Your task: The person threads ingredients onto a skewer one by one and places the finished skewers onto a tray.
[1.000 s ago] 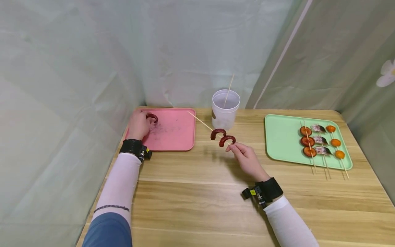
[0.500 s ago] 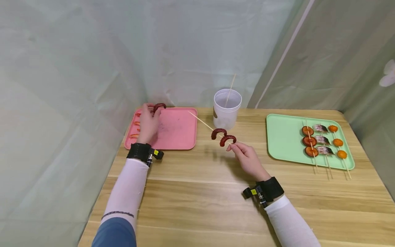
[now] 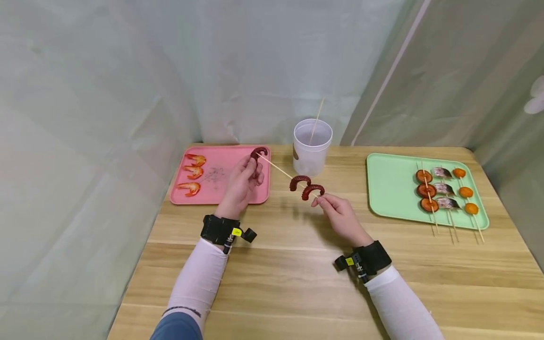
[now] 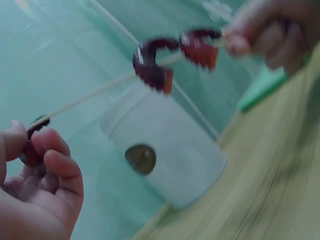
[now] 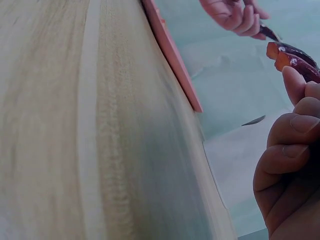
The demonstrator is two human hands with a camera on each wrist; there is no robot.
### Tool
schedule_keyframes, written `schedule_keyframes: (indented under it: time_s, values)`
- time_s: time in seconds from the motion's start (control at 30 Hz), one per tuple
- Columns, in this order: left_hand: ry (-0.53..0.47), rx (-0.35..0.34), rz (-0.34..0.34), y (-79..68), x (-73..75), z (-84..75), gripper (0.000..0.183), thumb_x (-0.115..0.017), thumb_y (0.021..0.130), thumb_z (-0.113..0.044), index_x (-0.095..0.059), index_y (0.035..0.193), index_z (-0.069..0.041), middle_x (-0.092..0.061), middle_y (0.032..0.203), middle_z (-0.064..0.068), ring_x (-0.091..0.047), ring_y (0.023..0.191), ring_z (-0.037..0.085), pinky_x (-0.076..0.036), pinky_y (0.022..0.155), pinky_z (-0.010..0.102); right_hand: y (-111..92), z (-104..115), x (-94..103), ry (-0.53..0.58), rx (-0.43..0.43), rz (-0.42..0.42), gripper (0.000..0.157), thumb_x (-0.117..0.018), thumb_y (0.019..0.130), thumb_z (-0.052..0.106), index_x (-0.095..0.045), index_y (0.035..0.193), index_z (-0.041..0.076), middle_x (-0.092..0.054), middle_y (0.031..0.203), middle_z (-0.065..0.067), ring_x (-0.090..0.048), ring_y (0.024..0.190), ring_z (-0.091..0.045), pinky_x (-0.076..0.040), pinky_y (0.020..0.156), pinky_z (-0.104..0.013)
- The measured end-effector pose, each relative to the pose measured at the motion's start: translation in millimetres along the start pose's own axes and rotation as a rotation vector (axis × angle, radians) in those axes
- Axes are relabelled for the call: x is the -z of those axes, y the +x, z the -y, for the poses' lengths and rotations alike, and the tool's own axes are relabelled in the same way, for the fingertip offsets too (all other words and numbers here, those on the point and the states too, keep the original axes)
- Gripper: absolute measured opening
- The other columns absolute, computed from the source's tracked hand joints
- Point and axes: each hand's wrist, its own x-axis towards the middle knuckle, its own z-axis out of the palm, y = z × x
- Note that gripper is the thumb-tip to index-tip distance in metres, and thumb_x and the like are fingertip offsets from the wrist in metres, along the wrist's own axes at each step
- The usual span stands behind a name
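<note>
My right hand (image 3: pixel 341 218) pinches the lower end of a thin wooden skewer (image 3: pixel 278 168). Two curved, ridged dark-red sausage-like pieces (image 3: pixel 313 191) are threaded on it, close to those fingers; orange ends show in the left wrist view. Above the right part of the pink tray (image 3: pixel 229 198), my left hand (image 3: pixel 239 185) holds a third such piece (image 3: pixel 258 152) between thumb and fingers. The skewer's far tip meets this piece in the head view. From the left wrist, the left fingers (image 4: pixel 52 150) partly cover the piece right at the tip.
Several shrimp (image 3: pixel 193 172) lie on the pink tray's left side. A white cup (image 3: pixel 312 158) with a skewer inside stands behind my hands. At right, a green tray (image 3: pixel 391 189) bears loaded skewers of brown-red rounds (image 3: pixel 426 191), fish-like pieces (image 3: pixel 444 189) and orange balls (image 3: pixel 465 192).
My left hand has lifted the third dark-red piece from the pink tray's left side and carried it right to the skewer tip, uncovering the shrimp. My right hand stays nearly still.
</note>
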Motion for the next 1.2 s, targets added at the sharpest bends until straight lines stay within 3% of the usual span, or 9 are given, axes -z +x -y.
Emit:
schedule_keyframes:
  time_s: [0.1,0.2,0.53,0.8,1.03,1.2]
  values:
    - [-0.150,0.026,0.033,-3.9,-2.8,1.3,0.027,-0.042,0.117,-0.021,-0.049,0.130,0.002,-0.053,0.090,0.004,-0.050,0.071,0.012,-0.046,0.065,0.022,0.8,0.2,0.0,0.002,-0.002,0.006,0.028,-0.049,0.114,0.008,-0.074,0.106,0.000,-0.040,0.063,0.001,-0.037,0.058,-0.012,-0.034,0.062,-0.031]
    - [-0.199,0.030,0.049,-5.8,-1.2,1.7,0.027,-0.040,0.118,-0.021,-0.049,0.133,-0.001,-0.054,0.091,0.004,-0.050,0.072,0.012,-0.046,0.066,0.022,1.2,-0.9,-0.2,0.000,-0.002,0.013,0.028,-0.050,0.114,0.008,-0.075,0.105,0.000,-0.040,0.063,0.001,-0.037,0.058,-0.012,-0.034,0.062,-0.031]
    - [-0.180,0.018,0.061,-4.0,10.2,1.9,0.037,-0.043,0.117,-0.029,-0.050,0.141,-0.002,-0.058,0.098,0.004,-0.052,0.076,0.015,-0.046,0.069,0.024,1.4,-3.0,0.4,0.009,0.004,0.030,0.027,-0.050,0.114,0.007,-0.075,0.104,0.000,-0.039,0.064,0.002,-0.036,0.059,-0.013,-0.033,0.064,-0.032]
    - [-0.148,0.013,0.075,-3.1,12.0,2.7,0.028,-0.046,0.116,-0.029,-0.057,0.128,-0.006,-0.059,0.096,0.005,-0.053,0.075,0.015,-0.047,0.071,0.025,0.7,-2.2,1.2,-0.025,0.005,0.047,0.026,-0.051,0.113,0.007,-0.075,0.105,-0.001,-0.040,0.067,0.002,-0.037,0.063,-0.014,-0.037,0.068,-0.032]
    - [-0.095,0.007,0.083,-2.7,13.9,4.2,0.027,-0.048,0.116,-0.028,-0.057,0.127,-0.006,-0.059,0.093,0.004,-0.052,0.074,0.015,-0.045,0.070,0.025,5.9,-30.2,0.1,-0.046,-0.009,0.042,0.027,-0.050,0.114,0.007,-0.075,0.105,-0.001,-0.039,0.064,0.000,-0.036,0.060,-0.014,-0.035,0.065,-0.033]
    - [-0.035,-0.013,0.086,-2.1,14.9,6.5,0.027,-0.049,0.116,-0.025,-0.059,0.130,-0.004,-0.060,0.092,0.003,-0.053,0.073,0.014,-0.045,0.068,0.023,6.3,-38.2,0.6,-0.038,0.004,0.041,0.027,-0.052,0.114,0.011,-0.076,0.106,0.005,-0.040,0.062,0.002,-0.037,0.057,-0.013,-0.035,0.062,-0.033]
